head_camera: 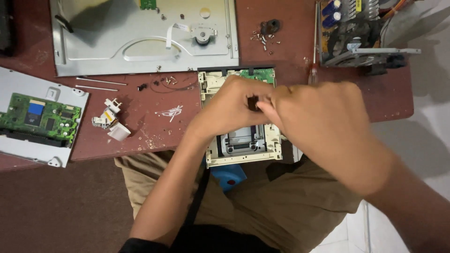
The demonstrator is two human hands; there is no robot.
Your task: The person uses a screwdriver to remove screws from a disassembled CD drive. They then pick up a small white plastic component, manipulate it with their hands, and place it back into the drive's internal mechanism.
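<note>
A cream plastic drive frame (pixel 243 152) with a green circuit board at its far end lies at the table's near edge, over my lap. Both hands hover above its middle. My left hand (pixel 232 110) and my right hand (pixel 323 124) meet fingertip to fingertip, pinching a small black part (pixel 253 103) between them. The hands hide most of the frame's centre.
A grey metal cover plate (pixel 140 35) lies at the back. A green circuit board on a metal tray (pixel 40 119) sits left. Loose screws (pixel 262 37), thin rods (pixel 101 84), small white plastic pieces (pixel 110 122) and a screwdriver (pixel 313 70) lie around. A power-supply board (pixel 356 28) stands back right.
</note>
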